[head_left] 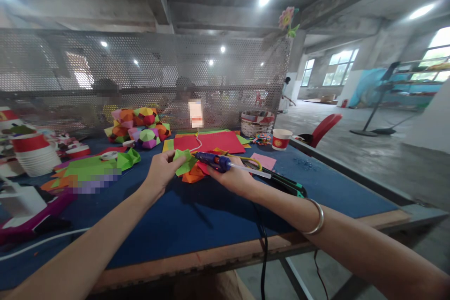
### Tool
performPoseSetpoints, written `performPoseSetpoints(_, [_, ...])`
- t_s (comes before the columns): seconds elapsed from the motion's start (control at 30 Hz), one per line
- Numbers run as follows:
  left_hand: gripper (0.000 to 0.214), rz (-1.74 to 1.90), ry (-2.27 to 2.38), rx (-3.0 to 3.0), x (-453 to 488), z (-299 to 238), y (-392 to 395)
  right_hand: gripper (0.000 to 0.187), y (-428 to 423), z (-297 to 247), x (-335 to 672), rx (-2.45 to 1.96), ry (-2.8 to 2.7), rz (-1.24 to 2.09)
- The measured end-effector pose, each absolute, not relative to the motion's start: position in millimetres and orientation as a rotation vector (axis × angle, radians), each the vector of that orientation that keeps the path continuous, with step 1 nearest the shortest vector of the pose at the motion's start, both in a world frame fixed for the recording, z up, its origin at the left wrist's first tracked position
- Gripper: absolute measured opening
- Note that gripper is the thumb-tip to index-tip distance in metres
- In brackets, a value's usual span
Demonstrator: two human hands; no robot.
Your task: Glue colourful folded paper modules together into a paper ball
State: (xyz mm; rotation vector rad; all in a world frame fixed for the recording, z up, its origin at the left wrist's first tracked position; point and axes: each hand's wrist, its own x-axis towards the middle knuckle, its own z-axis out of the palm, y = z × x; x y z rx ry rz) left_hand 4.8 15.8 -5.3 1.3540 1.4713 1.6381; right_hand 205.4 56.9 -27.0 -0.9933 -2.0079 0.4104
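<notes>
My left hand (164,168) pinches a folded piece of green paper (185,162) over the middle of the table. Wrapped round a blue hot glue gun (213,161) is my right hand (235,179); a clear glue stick (251,169) juts from the gun's back end. The gun's nozzle points left and meets or nearly meets the green paper; I cannot tell which. Folded orange paper (192,176) lies just under both hands. Behind them lie red paper sheets (211,142). A long black and green tool (286,183) rests right of my right hand, partly hidden by it.
Colourful folded-paper balls (146,138) stand back left, near stacked paper cups (37,154) and a power strip (24,206). A woven basket (258,124) and a red-white cup (281,139) stand back right. A perforated metal screen (140,65) rises behind. A black cable (263,253) hangs over the front edge.
</notes>
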Motion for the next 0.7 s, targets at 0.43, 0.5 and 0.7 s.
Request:
performPoseSetpoints(0.43, [0.036,1.213,1.267,1.444,18.6,-3.9,4.6,0.038,59.4,-14.1,207.4,-0.870,-1.521,1.379])
performPoseSetpoints(0.5, [0.032,1.176,1.260,1.454,19.7,-4.4,4.8,0.038,56.2,-12.2,206.1,-0.859,-1.520,1.452])
performPoseSetpoints(0.7, [0.026,1.153,1.250,1.469,20.2,-3.5,4.5,0.039,52.4,-10.7,204.5,-0.824,-1.490,1.544])
